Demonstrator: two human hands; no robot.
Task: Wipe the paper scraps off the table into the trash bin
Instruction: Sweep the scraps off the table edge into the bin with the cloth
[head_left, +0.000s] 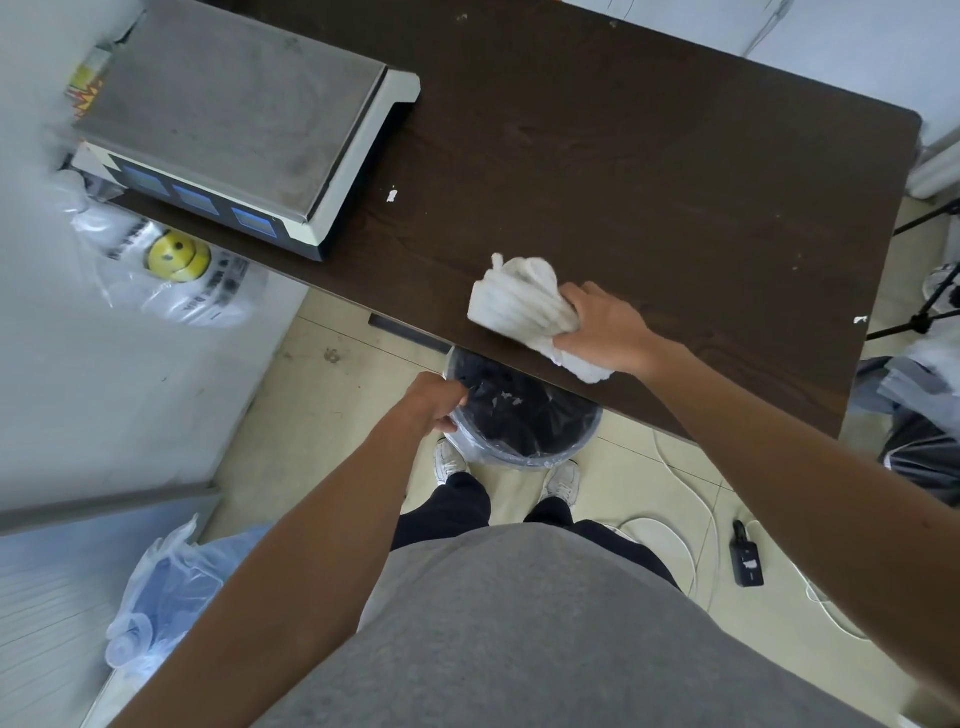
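My right hand (605, 325) grips a crumpled white cloth (522, 301) that lies on the dark wooden table (675, 171) near its front edge. Below that edge, my left hand (434, 402) holds the rim of the trash bin (522, 454), which has a dark liner and a few white scraps (506, 399) inside. The bin sits half under the table. One white paper scrap (392, 195) lies on the table beside the scale. Another small scrap (860, 319) sits near the table's right edge.
A grey weighing scale (234, 114) occupies the table's left end. Plastic bags (176, 270) hang at the left. My feet (563, 480) stand behind the bin. White cable (691, 525) and a black device (745, 558) lie on the tiled floor. A tripod leg (924, 312) stands at right.
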